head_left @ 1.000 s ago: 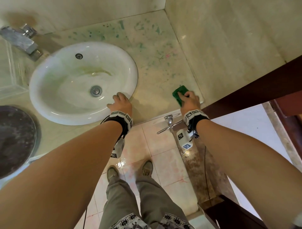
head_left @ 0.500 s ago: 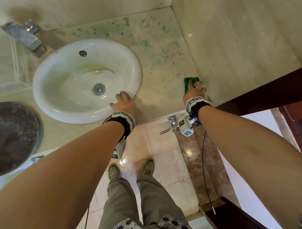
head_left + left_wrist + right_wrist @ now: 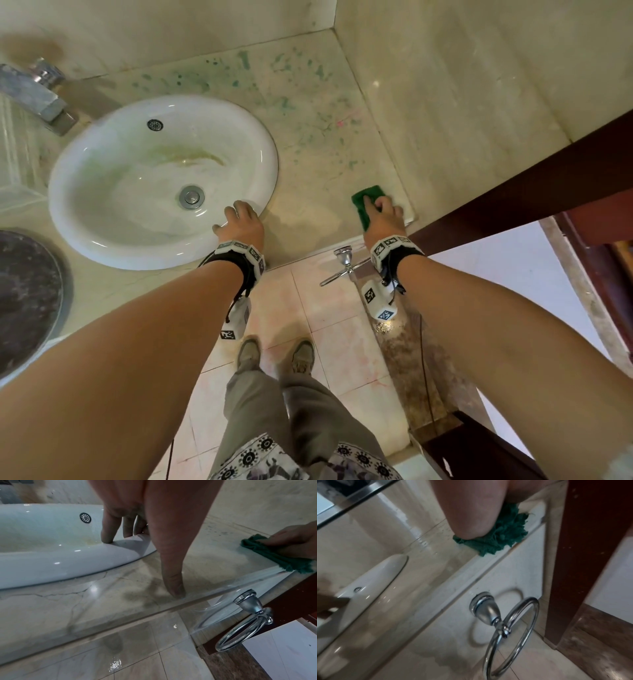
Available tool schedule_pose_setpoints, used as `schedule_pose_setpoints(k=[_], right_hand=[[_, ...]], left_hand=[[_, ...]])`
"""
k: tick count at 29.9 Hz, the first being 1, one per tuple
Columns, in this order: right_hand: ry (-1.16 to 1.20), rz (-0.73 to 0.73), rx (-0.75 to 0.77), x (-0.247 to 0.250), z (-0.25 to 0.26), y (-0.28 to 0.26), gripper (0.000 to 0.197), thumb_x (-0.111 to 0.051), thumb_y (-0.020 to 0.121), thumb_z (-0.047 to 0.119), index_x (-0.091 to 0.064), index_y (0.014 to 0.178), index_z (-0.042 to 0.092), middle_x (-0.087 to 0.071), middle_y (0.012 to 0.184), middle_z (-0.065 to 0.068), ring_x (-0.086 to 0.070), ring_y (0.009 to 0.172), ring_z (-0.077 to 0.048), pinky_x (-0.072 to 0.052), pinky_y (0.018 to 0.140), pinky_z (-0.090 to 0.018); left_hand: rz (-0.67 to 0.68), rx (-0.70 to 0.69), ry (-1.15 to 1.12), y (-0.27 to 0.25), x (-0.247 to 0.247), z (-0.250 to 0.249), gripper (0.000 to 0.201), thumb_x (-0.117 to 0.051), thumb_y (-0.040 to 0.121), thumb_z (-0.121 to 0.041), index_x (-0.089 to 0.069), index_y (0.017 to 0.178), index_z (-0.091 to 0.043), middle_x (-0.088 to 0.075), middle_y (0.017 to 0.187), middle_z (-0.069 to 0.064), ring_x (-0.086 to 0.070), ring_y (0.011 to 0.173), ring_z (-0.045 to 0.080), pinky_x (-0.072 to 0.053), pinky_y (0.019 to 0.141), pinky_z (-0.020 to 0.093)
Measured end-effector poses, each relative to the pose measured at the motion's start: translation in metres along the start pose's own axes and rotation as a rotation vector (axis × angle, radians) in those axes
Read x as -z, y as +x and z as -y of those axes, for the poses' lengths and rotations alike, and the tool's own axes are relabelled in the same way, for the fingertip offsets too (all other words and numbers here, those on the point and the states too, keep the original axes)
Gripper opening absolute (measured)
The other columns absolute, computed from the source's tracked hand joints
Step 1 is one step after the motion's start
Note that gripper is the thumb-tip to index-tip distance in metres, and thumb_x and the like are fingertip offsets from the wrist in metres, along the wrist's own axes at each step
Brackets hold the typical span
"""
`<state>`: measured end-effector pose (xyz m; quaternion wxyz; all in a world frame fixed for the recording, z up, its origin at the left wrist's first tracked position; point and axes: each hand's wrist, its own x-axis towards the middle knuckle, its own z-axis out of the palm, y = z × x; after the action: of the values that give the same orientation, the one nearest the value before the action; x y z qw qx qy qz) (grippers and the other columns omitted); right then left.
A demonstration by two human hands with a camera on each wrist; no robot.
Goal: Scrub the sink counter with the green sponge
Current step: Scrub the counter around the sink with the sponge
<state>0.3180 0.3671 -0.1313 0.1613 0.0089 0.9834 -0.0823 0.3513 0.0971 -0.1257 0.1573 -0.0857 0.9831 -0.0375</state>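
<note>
The green sponge (image 3: 363,202) lies flat on the beige marble counter (image 3: 308,144) at its front right corner, close to the side wall. My right hand (image 3: 381,216) covers it, index finger laid along the top and the other fingers curled over its right edge. The left wrist view shows the sponge (image 3: 267,553) under that hand (image 3: 295,539), right at the counter lip. In the right wrist view the palm (image 3: 471,507) presses on the sponge (image 3: 501,539). My left hand (image 3: 239,222) rests with straight fingers on the sink rim (image 3: 130,543) and its thumb on the counter.
The white oval sink (image 3: 102,236) fills the counter's left half, with a faucet (image 3: 34,96) behind it. Green and pink specks dot the back of the counter. A chrome towel ring (image 3: 346,263) hangs under the front edge. A dark wooden frame (image 3: 513,192) stands right; a dark round object (image 3: 24,298) sits far left.
My right hand pushed the sponge away along the right wall, then drew it back to the front edge. The left hand stayed on the sink rim.
</note>
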Motion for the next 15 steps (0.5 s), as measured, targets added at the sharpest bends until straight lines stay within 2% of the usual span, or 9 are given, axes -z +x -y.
schedule_pose_setpoints(k=[4, 6, 8, 10, 12, 15], right_hand=[[-0.093, 0.02, -0.174, 0.012, -0.006, 0.02, 0.069, -0.058, 0.088, 0.021, -0.026, 0.149, 0.021, -0.027, 0.143, -0.01, -0.034, 0.123, -0.036, -0.041, 0.101, -0.045], [-0.096, 0.049, -0.265, 0.024, 0.002, 0.03, 0.072, -0.055, 0.089, 0.024, -0.019, 0.15, 0.021, -0.018, 0.149, -0.011, -0.029, 0.129, -0.038, -0.041, 0.101, -0.05], [-0.092, 0.085, -0.297, 0.029, 0.016, 0.039, 0.072, -0.051, 0.091, 0.021, -0.013, 0.152, 0.018, -0.011, 0.155, -0.012, -0.024, 0.136, -0.038, -0.036, 0.106, -0.051], [-0.131, 0.08, -0.259, 0.031, 0.033, 0.038, 0.071, -0.05, 0.092, 0.019, -0.013, 0.153, 0.014, -0.012, 0.155, -0.012, -0.023, 0.137, -0.035, -0.029, 0.112, -0.046], [-0.153, 0.084, -0.165, 0.03, 0.047, 0.031, 0.07, -0.05, 0.092, 0.016, -0.014, 0.152, 0.014, -0.014, 0.155, -0.009, -0.024, 0.136, -0.032, -0.028, 0.112, -0.043], [-0.057, 0.084, -0.053, 0.019, 0.057, 0.021, 0.069, -0.052, 0.089, 0.012, -0.022, 0.151, 0.016, -0.023, 0.151, -0.007, -0.03, 0.13, -0.033, -0.032, 0.109, -0.039]], left_hand=[[-0.014, 0.025, 0.079, 0.001, -0.003, 0.003, 0.056, -0.064, 0.077, -0.012, -0.051, 0.128, 0.006, -0.055, 0.118, 0.015, -0.055, 0.094, 0.027, -0.051, 0.064, 0.034], [0.041, 0.025, 0.09, 0.001, -0.004, 0.002, 0.074, -0.073, 0.073, -0.025, -0.042, 0.134, 0.005, -0.048, 0.124, 0.014, -0.05, 0.1, 0.027, -0.051, 0.069, 0.036], [0.094, 0.0, 0.094, 0.004, -0.003, 0.003, 0.09, -0.078, 0.07, -0.032, -0.032, 0.139, 0.005, -0.038, 0.13, 0.015, -0.043, 0.107, 0.029, -0.051, 0.076, 0.04], [0.103, -0.019, 0.08, 0.007, -0.003, 0.003, 0.089, -0.077, 0.075, -0.03, -0.028, 0.141, 0.003, -0.033, 0.135, 0.017, -0.039, 0.113, 0.031, -0.049, 0.08, 0.042], [0.103, -0.029, 0.07, 0.007, 0.0, 0.003, 0.083, -0.074, 0.08, -0.027, -0.027, 0.142, 0.003, -0.031, 0.138, 0.018, -0.038, 0.116, 0.032, -0.048, 0.082, 0.043], [0.09, -0.048, 0.057, 0.002, 0.009, 0.003, 0.061, -0.055, 0.091, -0.01, -0.025, 0.141, 0.007, -0.03, 0.14, 0.022, -0.036, 0.12, 0.035, -0.049, 0.084, 0.046]])
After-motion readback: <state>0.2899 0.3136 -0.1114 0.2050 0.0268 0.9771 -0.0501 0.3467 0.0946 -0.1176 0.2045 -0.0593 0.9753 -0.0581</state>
